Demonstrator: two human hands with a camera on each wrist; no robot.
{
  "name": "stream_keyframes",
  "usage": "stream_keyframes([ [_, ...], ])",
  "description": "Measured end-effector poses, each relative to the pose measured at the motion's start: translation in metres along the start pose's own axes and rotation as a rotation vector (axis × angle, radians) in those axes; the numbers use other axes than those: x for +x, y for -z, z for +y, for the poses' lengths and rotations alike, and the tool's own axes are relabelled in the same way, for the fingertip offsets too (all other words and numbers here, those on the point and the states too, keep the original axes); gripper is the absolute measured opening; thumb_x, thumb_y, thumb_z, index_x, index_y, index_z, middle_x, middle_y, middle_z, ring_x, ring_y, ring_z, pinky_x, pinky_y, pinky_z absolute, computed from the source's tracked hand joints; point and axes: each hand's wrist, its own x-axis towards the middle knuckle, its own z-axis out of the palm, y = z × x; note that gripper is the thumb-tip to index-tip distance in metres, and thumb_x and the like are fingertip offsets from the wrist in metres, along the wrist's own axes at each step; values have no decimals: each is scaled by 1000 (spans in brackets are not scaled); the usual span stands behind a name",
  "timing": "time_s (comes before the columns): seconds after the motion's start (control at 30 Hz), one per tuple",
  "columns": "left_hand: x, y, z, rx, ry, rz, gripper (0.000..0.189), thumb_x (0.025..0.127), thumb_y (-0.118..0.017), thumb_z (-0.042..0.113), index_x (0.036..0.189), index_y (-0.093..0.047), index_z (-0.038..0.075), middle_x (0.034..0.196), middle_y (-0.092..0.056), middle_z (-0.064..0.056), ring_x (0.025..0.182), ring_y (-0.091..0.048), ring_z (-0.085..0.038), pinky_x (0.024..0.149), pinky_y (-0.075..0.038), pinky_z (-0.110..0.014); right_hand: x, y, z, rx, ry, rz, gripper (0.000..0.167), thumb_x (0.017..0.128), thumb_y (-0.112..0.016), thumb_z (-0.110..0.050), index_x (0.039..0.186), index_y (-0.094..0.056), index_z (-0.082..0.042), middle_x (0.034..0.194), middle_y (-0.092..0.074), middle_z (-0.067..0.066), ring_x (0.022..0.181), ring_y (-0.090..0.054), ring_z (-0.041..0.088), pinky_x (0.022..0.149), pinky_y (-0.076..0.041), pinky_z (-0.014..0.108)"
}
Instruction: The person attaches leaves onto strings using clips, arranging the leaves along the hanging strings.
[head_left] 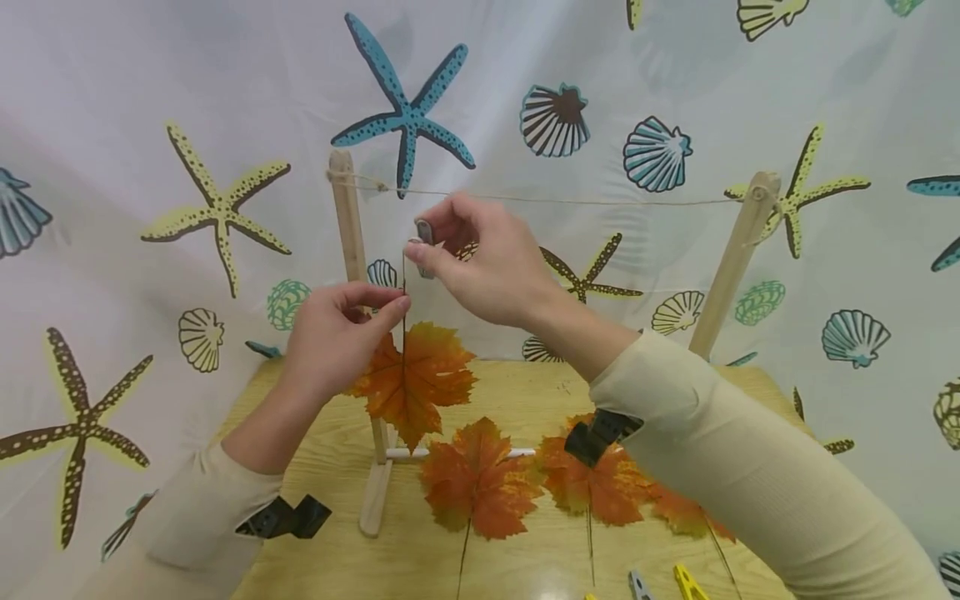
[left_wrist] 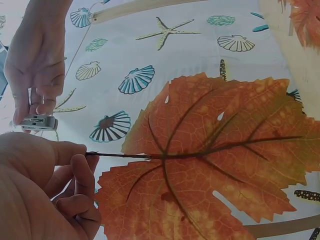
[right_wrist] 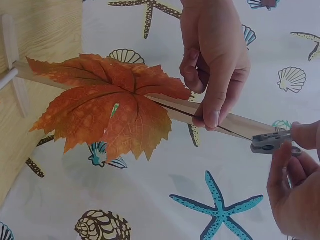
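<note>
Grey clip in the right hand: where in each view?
Head: grey clip left of centre, upper half.
Left wrist: grey clip far left, around middle height.
Right wrist: grey clip at right, just below middle.
Shared landmark: orange leaf held by the left hand.

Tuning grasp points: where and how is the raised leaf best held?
Likely the stem, pinched from the person's left, as the left hand does: it's slim and upright above the broad, hanging blade. I'd leave the upper end clear, since the right hand holds a clothespin there.
</note>
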Motion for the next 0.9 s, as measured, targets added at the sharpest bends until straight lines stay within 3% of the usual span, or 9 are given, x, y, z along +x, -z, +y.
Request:
stream_keyframes([
  [0.2,5,4,7,-37,-8,21,33,96,-66,40,113,-76,13,100,-71,-8,71,-58,-21,56,-49,-23,8,5,-5,45,2,-10,21,97,-67,-23,113,-63,-9,103,-68,2,80,-67,14,74,-56,30],
  [0.6,15,12,19,-30,-39,82,36,95,-65,44,113,-77,15,104,-73,-6,78,-52,-22,59,-46,-26,25,6,-22,98,46,40,15,97,-67,-18,106,-65,-7,100,-67,4,71,-68,14,67,-55,30],
  [0.73,17,14,22,-41,-37,75,37,95,-65,45,113,-76,15,107,-73,-6,82,-53,-21,64,-47,-27,28,9,-27,85,55,52,12,97,-66,-18,103,-64,-8,104,-67,3,71,-67,15,65,-54,29],
  [0.9,20,16,24,-39,-42,77,38,95,-65,45,114,-76,14,110,-72,-7,91,-53,-20,74,-48,-30,35,13,-36,93,40,95,15,98,-64,-18,109,-65,-8,102,-65,3,73,-64,19,65,-51,28],
])
